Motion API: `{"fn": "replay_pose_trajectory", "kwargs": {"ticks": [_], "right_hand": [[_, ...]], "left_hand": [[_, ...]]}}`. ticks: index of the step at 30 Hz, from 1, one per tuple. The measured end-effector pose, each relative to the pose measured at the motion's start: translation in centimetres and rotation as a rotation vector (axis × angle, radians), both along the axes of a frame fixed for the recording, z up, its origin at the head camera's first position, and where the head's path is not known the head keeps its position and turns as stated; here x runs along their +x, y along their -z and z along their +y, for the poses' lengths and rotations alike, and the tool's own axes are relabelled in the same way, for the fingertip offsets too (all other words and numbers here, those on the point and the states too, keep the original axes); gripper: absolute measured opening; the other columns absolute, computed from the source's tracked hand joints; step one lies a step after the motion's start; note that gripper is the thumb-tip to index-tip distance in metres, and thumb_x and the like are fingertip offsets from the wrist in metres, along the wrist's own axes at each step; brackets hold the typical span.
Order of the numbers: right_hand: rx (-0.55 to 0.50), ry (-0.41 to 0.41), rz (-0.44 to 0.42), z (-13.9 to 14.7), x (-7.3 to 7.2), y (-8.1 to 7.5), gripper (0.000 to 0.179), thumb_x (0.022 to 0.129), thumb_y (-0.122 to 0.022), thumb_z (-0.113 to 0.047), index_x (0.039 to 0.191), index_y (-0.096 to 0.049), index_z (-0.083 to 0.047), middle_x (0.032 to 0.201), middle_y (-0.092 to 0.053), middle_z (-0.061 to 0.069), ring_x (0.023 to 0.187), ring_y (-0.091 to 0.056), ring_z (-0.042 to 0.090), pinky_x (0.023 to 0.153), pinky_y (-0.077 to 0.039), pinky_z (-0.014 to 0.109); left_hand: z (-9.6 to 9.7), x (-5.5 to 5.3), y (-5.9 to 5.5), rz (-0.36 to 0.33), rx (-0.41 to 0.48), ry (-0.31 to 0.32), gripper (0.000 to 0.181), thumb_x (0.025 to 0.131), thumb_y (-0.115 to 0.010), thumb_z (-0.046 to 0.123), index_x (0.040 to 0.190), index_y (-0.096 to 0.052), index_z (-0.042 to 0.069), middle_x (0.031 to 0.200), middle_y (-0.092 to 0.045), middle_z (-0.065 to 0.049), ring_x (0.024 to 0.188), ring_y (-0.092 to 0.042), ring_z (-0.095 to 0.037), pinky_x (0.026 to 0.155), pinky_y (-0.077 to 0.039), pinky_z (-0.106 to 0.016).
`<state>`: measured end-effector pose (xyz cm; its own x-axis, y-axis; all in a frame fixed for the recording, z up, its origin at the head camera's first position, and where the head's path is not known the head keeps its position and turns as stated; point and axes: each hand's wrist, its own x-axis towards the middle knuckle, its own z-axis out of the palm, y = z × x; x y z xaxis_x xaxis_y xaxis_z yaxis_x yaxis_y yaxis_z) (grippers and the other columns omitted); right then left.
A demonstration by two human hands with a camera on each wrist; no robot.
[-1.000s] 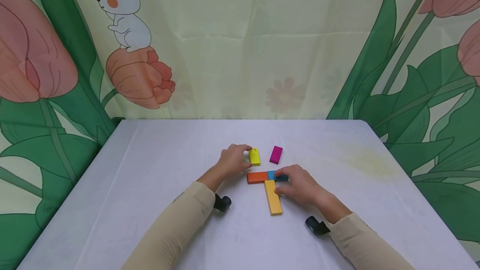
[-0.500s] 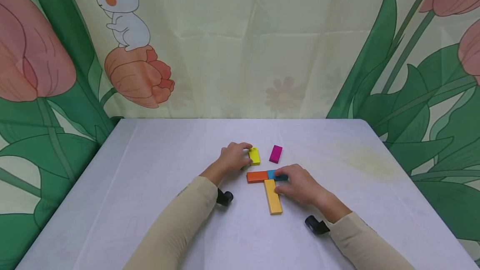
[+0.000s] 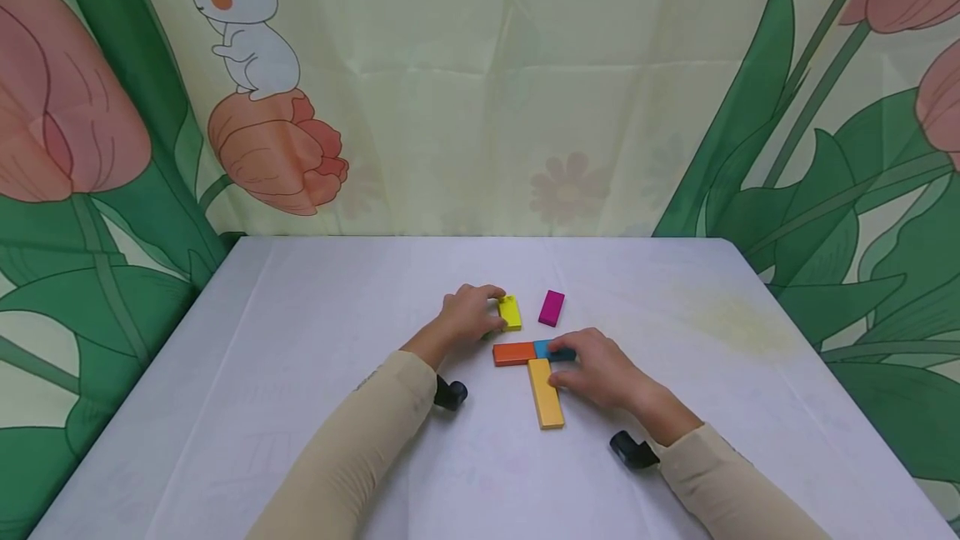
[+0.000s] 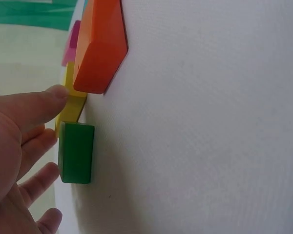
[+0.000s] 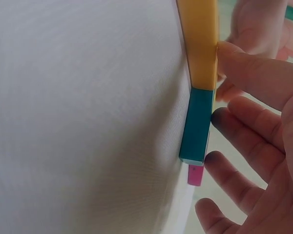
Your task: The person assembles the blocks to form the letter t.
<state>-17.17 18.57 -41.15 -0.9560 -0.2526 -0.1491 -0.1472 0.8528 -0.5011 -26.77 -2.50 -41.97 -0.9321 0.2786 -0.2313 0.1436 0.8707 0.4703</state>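
Note:
My left hand (image 3: pixel 468 312) pinches a small yellow block (image 3: pixel 510 313) between thumb and index finger at its two ends. A green block (image 4: pixel 77 153) lies below that hand, mostly hidden from the head view. My right hand (image 3: pixel 600 369) rests its thumb at the side of a long yellow-orange block (image 3: pixel 546 394); its fingertips touch a blue block (image 5: pixel 197 126), the fingers only gently bent. An orange block (image 3: pixel 514 354) butts against the blue one in a row. The long block runs from that row toward me, forming a T.
A magenta block (image 3: pixel 552 308) lies just beyond the row, right of the yellow block. The white-covered table (image 3: pixel 300 315) ends at a curtain (image 3: pixel 450 107) printed with tulips and a rabbit. A black wrist camera (image 3: pixel 634 451) sits on each arm.
My left hand has shifted slightly right, and its thumb has come up against the near end of the yellow block. The right hand and the T of blocks stay put.

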Motion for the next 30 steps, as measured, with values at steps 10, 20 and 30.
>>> {"fn": "replay_pose_trajectory", "kwargs": {"ticks": [10, 20, 30], "right_hand": [[-0.012, -0.002, -0.002, 0.2, 0.0, 0.1, 0.049, 0.081, -0.085, -0.025, 0.125, -0.068, -0.010, 0.121, -0.060, 0.005, 0.120, -0.050, 0.028, 0.097, -0.048, 0.050], [-0.017, -0.021, 0.014, 0.4, 0.1, 0.2, 0.049, 0.082, -0.084, -0.026, 0.124, -0.068, -0.010, 0.121, -0.060, 0.006, 0.120, -0.049, 0.029, 0.097, -0.048, 0.050], [-0.019, -0.018, 0.014, 0.4, 0.1, 0.2, 0.050, 0.081, -0.085, -0.026, 0.125, -0.068, -0.010, 0.121, -0.060, 0.006, 0.120, -0.050, 0.029, 0.096, -0.048, 0.050]], "left_hand": [[0.9, 0.3, -0.2, 0.006, -0.005, 0.022, 0.057, 0.088, -0.077, 0.033, 0.141, -0.059, 0.023, 0.134, -0.060, 0.000, 0.124, -0.046, -0.024, 0.102, -0.037, -0.045], [1.3, 0.6, -0.3, 0.031, -0.023, 0.057, 0.056, 0.088, -0.077, 0.035, 0.140, -0.059, 0.023, 0.131, -0.061, 0.001, 0.123, -0.047, -0.023, 0.102, -0.037, -0.045], [1.8, 0.9, -0.3, 0.025, -0.027, 0.072, 0.056, 0.088, -0.077, 0.036, 0.140, -0.059, 0.024, 0.131, -0.061, 0.001, 0.124, -0.046, -0.023, 0.103, -0.037, -0.045]]}}
